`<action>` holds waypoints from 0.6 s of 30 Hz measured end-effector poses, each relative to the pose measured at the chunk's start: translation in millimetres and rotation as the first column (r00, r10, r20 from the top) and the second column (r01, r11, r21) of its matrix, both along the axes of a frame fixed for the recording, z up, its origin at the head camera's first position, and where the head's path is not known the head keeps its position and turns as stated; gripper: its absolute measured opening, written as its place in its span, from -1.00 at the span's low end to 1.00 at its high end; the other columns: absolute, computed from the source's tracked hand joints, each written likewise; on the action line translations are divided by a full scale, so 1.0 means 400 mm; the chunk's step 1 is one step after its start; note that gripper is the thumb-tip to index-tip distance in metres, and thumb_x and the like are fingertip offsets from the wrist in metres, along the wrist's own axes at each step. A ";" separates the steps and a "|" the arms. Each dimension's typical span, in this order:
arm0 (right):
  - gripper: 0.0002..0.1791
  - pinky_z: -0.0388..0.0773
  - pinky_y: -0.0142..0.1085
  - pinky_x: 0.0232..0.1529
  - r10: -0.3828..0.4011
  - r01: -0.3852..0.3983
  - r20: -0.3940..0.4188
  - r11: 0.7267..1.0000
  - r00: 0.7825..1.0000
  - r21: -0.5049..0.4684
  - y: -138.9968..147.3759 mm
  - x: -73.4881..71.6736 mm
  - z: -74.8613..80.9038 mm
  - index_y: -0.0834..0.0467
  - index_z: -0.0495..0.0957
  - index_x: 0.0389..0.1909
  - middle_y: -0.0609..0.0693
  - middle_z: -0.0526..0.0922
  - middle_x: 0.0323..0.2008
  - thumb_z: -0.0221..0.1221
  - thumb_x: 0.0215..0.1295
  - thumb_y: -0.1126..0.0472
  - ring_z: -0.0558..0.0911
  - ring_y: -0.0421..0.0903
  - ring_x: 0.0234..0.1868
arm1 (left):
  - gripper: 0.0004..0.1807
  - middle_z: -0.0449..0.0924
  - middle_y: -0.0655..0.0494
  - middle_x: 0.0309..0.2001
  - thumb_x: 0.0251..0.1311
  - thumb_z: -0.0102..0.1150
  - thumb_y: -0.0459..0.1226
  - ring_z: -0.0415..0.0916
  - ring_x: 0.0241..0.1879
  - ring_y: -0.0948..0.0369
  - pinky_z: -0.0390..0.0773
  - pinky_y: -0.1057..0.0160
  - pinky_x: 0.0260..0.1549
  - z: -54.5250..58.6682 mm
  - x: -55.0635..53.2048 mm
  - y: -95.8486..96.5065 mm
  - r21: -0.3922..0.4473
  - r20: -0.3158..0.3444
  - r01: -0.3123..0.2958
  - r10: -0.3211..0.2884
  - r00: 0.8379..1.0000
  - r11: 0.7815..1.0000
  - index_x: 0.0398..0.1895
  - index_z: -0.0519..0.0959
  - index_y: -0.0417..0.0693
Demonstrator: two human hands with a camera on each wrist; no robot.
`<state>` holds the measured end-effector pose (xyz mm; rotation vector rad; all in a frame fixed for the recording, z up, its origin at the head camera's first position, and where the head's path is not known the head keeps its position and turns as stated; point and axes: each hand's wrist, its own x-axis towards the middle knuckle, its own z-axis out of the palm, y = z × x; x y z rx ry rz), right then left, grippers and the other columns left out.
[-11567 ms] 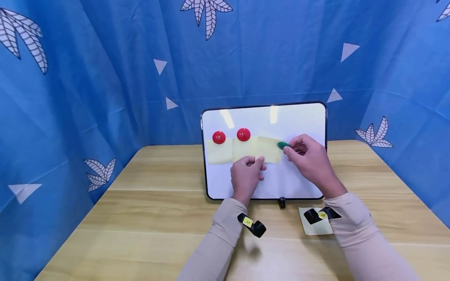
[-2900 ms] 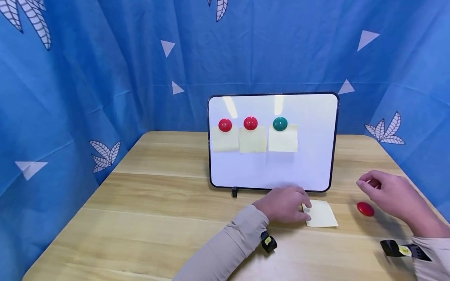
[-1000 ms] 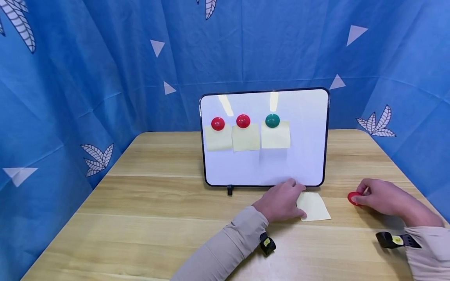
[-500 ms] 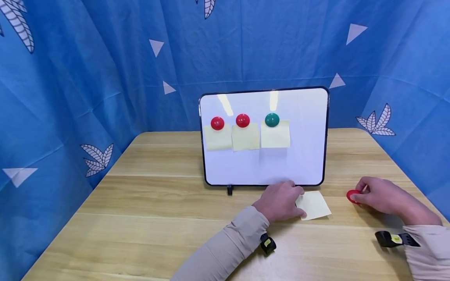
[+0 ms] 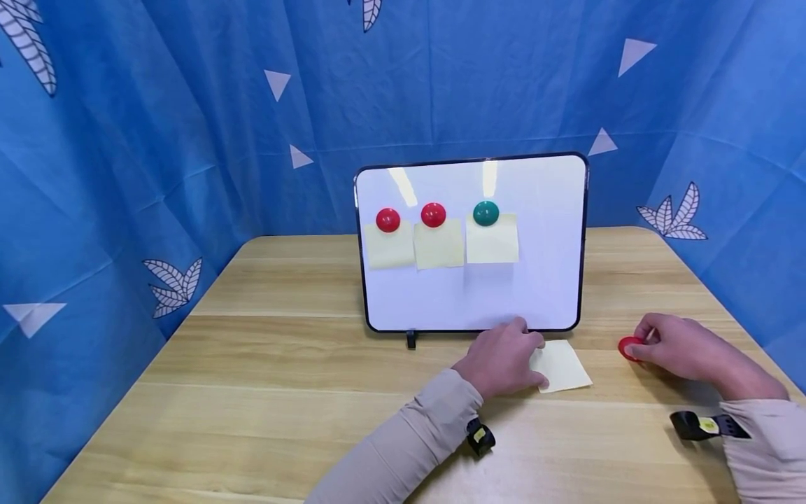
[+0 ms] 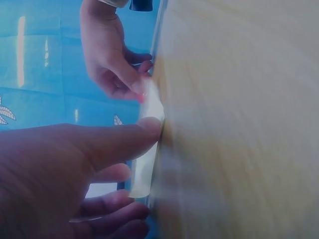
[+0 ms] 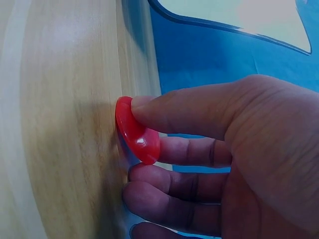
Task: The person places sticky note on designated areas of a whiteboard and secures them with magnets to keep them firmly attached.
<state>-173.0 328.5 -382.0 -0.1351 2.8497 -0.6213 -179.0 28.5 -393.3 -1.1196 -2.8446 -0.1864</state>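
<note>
In the head view, my left hand (image 5: 504, 360) holds the left edge of a pale yellow sticky note (image 5: 562, 367) below the whiteboard's front edge. The left wrist view has the thumb (image 6: 142, 130) over the note, whose paper tilts up off the wood. To the right, my right hand (image 5: 683, 353) pinches a round red magnet (image 5: 628, 348) between thumb and index finger, tilted close over the table; the right wrist view shows its glossy domed face. The remaining right fingers (image 7: 164, 201) are bent below the magnet.
A black-framed whiteboard (image 5: 428, 301) stands on the wooden table (image 5: 264, 392). Two red magnets (image 5: 387, 220) and a green magnet (image 5: 485, 213) sit at the tops of three yellow notes on it. A small black foot (image 5: 411, 340) juts out underneath. A blue curtain (image 5: 208, 126) hangs behind.
Since 11.6 s ago, the green magnet went from my right hand onto the third note. My right hand then took the red magnet off the table. Lately the loose note has turned slightly.
</note>
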 end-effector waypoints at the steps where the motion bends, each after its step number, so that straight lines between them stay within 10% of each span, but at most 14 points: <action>1: -0.60 0.30 -0.21 -0.48 0.000 0.000 -0.001 1.000 1.000 0.001 0.000 0.000 0.000 0.30 0.50 -0.24 0.00 0.47 -0.49 0.31 0.29 0.01 0.41 -0.04 -0.48 | -0.46 0.47 0.25 -0.21 -0.01 0.48 0.19 0.35 -0.39 0.36 0.37 0.44 -0.51 -0.001 0.000 0.000 0.008 0.007 0.005 -0.005 1.000 1.000 0.02 0.68 0.22; 18: -0.59 0.30 -0.23 -0.49 0.007 -0.007 -0.009 1.000 1.000 -0.011 -0.005 0.001 -0.006 0.29 0.50 -0.23 0.00 0.48 -0.47 0.32 0.28 -0.01 0.41 -0.05 -0.48 | -0.44 0.36 0.22 -0.13 0.04 0.52 -0.01 0.36 -0.33 0.41 0.35 0.60 -0.26 -0.005 -0.009 0.000 0.119 0.104 0.096 -0.109 0.989 0.988 0.15 0.64 0.11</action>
